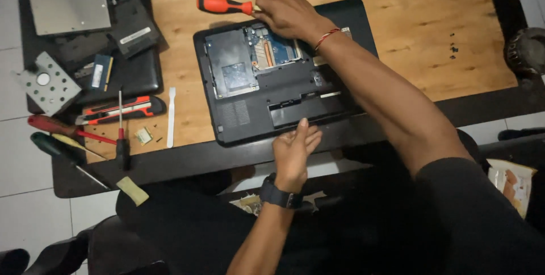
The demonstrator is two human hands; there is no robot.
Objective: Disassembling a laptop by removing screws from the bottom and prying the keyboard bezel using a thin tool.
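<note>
The right hand [286,14] grips an orange screwdriver [224,6]; it lies level, handle pointing left, above the opened laptop [272,76] on the table [397,36]. The left hand [295,150], fingers loose, touches the laptop's near edge.

The right hand [286,14] covers the shaft and tip of the orange-handled screwdriver [224,6], so where the tip sits cannot be told, and the forearm hides the right part of the opened laptop [272,90]. The left hand [295,153] lies over the laptop's near edge and hides that stretch of it; whether its fingers press or only rest cannot be told. The small dark specks [453,45] on the wooden table [409,19] are too small to name, and the grey metal plate [68,0] is cut off by the top edge.
</note>
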